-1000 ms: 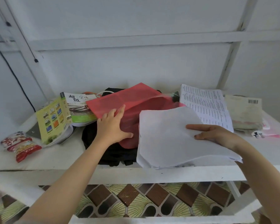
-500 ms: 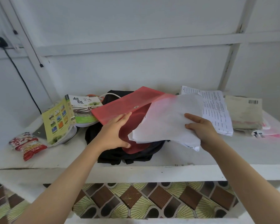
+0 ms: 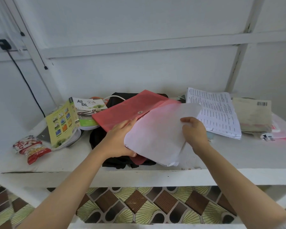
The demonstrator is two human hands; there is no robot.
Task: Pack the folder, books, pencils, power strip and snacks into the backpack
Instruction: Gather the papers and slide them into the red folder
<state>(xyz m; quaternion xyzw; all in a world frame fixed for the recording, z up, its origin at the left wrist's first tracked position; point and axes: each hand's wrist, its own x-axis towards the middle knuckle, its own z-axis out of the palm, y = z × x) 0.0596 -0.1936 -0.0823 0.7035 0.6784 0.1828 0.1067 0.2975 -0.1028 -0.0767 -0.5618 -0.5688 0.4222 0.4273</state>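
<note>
White table [image 3: 238,156] by a white wall, head view: left hand [image 3: 117,141] grips the red folder [image 3: 122,111] at its mouth, and right hand [image 3: 194,133] pinches papers [image 3: 155,138], approx. half inside it. The folder lies on the black backpack [image 3: 116,162], prob. not opened yet. At left, books [image 3: 87,106] & snacks [image 3: 31,148] wait, so nothing is packed; other items I cannot find.

Likely a home study corner, white-painted wall [image 3: 139,75] with battens [image 3: 139,47], rough white table [image 3: 229,157], patterned brown-and-cream floor tiles [image 3: 139,207], black cable [image 3: 28,87] down the wall, books [image 3: 89,111] and snack packets [image 3: 31,148] lying about.
</note>
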